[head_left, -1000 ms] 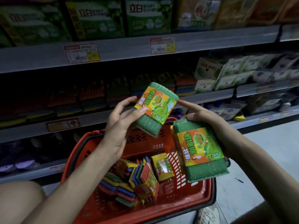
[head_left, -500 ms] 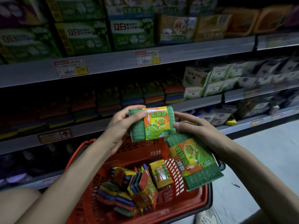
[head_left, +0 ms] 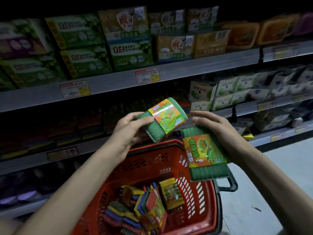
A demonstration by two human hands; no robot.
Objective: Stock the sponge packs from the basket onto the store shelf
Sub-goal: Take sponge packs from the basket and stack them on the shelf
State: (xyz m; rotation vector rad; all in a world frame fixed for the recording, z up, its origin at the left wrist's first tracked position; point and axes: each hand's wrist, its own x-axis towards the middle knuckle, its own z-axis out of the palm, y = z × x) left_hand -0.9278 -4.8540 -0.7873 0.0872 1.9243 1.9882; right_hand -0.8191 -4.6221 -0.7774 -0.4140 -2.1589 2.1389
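Below both hands, the red basket [head_left: 218, 202] holds more sponge packs [head_left: 149, 207]. The left hand [head_left: 128, 131] grips one green pack [head_left: 163, 119] by its end. The right hand [head_left: 217, 131], just beside it, seems to clasp a second green pack [head_left: 205, 154] from its far side. Beyond them runs the dim shelf [head_left: 94, 150].

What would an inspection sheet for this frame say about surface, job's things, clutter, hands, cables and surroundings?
Surface: store shelf, dim; goods on it too dark to tell.
Job's things: sponge pack and second sponge pack held above the red basket; more packs lie inside it.
Clutter: small dark thing on the floor, too small to tell.
Hands: left hand grips the sponge pack; right hand holds the second sponge pack.
Cables: nothing seen.
Surroundings: green boxes on the shelf above, white boxes to the right, price tags.
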